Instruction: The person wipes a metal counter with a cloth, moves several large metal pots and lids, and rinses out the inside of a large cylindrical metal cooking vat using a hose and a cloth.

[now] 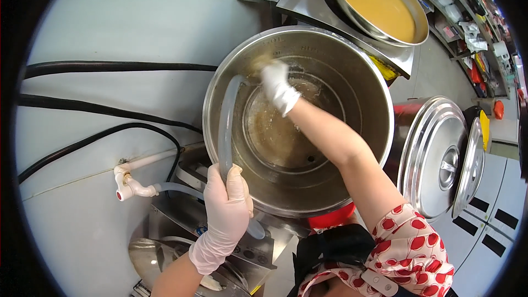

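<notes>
My left hand (229,210), in a white glove, grips a translucent plastic hose (228,128). The hose arches over the near left rim of a deep stainless-steel pot (363,90), its end down inside. Also gloved, my right hand (275,80) is inside the pot by the far left wall and blurred by motion. A yellowish thing (259,64), too blurred to name exactly, shows at its fingers. Shallow brownish liquid with pale bits (272,132) lies on the pot's bottom, where a dark round hole shows.
A white plastic tap (130,185) on the left wall feeds the hose. Black cables (115,67) run along that wall. Beyond the pot, a steel pan (421,29) of yellow liquid stands on a metal counter (303,2). Metal lids (437,161) are at right, metal equipment (255,247) near my left forearm.
</notes>
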Available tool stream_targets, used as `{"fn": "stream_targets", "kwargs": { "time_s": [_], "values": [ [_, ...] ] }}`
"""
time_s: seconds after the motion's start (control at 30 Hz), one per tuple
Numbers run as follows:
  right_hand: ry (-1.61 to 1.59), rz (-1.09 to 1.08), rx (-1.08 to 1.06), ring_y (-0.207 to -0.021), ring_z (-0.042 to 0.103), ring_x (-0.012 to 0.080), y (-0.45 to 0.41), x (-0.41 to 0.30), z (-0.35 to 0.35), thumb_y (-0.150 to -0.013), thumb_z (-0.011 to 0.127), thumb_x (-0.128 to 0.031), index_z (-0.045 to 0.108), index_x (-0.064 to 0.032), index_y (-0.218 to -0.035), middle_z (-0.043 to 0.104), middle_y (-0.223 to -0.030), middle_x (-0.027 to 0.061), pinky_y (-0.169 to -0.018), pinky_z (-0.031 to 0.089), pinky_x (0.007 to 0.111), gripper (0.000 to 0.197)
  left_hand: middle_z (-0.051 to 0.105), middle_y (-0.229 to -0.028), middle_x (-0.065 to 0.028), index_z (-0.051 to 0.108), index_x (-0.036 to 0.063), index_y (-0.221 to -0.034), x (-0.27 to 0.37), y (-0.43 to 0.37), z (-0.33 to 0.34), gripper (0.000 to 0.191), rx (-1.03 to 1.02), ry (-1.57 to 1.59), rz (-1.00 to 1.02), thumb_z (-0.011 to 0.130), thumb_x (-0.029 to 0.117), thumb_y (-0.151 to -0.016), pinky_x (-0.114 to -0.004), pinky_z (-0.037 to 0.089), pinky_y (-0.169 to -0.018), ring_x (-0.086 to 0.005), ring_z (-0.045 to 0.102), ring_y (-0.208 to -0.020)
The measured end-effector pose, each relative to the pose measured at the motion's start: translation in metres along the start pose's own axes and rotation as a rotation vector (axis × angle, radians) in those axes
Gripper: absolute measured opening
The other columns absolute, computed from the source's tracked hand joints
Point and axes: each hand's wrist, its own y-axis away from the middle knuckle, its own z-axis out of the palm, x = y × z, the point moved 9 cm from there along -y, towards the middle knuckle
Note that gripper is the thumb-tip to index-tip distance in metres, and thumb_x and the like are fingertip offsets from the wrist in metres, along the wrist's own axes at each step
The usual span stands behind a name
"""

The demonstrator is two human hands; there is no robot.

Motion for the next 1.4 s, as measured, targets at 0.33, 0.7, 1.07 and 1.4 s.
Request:
{"fn": "stream_targets", "kwargs": {
  "time_s": [0.33,0.7,1.07,1.4],
  "values": [
    [-0.542,0.106,0.067,-0.069,0.058,0.018,-0.023,0.039,-0.024,-0.074,0.063,-0.011,0.062,-0.0038,-0.075,0.064,-0.074,0.004,-0.067,0.047,0.029,0.007,0.034,-0.052,0.0017,0.041,0.0031,-0.09,-0.012,-0.003,-0.014,0.02,0.095,-0.017,-0.034,0.04,0.022,-0.096,-0.022,0.031,-0.032,-0.0071,0.034,-0.035],
    [0.757,-0.101,-1.082,-0.068,0.059,0.031,0.222,0.185,0.063,-0.088,0.05,-0.026,0.064,-0.0043,-0.091,0.061,-0.072,0.017,-0.062,0.045,0.044,0.026,0.034,-0.053,0.0013,0.041,0.0028,-0.086,-0.013,-0.02,-0.024,0.023,0.095,-0.033,-0.062,0.04,0.024,-0.096,-0.022,0.032,-0.032,-0.0073,0.034,-0.035],
    [0.652,0.228,-0.984,-0.093,0.058,0.0231,0.202,0.175,0.034,-0.078,0.062,-0.013,0.059,-0.0015,-0.109,0.061,-0.102,0.0176,-0.079,0.047,0.035,0.034,0.052,-0.063,-0.0065,0.049,-0.0022,-0.096,-0.025,-0.041,0.007,0.015,-0.023,-0.155,0.149,0.05,0.011,-0.09,-0.028,0.041,-0.052,-0.0138,0.049,-0.054],
    [2.556,-0.773,-1.59,-0.102,0.054,0.0241,0.055,0.051,-0.147,-0.077,0.058,-0.021,0.062,-0.0067,-0.111,0.057,-0.112,0.0134,-0.079,0.045,0.034,0.037,0.047,-0.064,0.0001,0.048,0.0027,-0.099,-0.014,-0.026,0.034,0.014,-0.296,-0.016,0.216,0.05,0.015,-0.093,-0.021,0.037,-0.048,-0.0057,0.042,-0.052]
  ]
}}
